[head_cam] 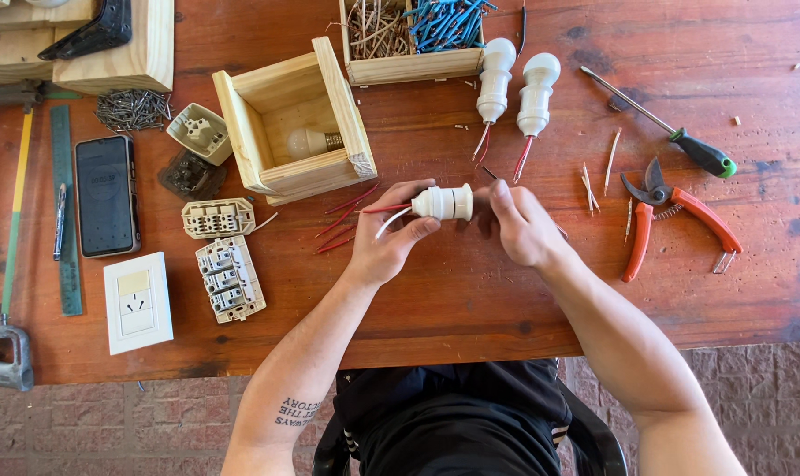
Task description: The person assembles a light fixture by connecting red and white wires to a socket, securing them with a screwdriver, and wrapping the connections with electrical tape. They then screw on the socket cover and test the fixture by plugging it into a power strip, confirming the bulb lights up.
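Note:
My left hand (384, 240) grips a white lamp socket (444, 203) held sideways over the wooden table (470, 300), with a red and a white wire trailing from its left end. My right hand (519, 225) is closed at the socket's right end; a thin dark tool tip shows just above its fingers, and what it holds is mostly hidden. Loose red wire pieces (342, 225) lie beside my left hand.
Two more white sockets (514, 84) with red wires lie farther back. An open wooden box (294, 123) holds a bulb. Orange-handled pliers (673, 216) and a green-handled screwdriver (673, 128) lie right. Switch parts (223, 256), a wall plate (137, 301) and a phone (106, 196) lie left.

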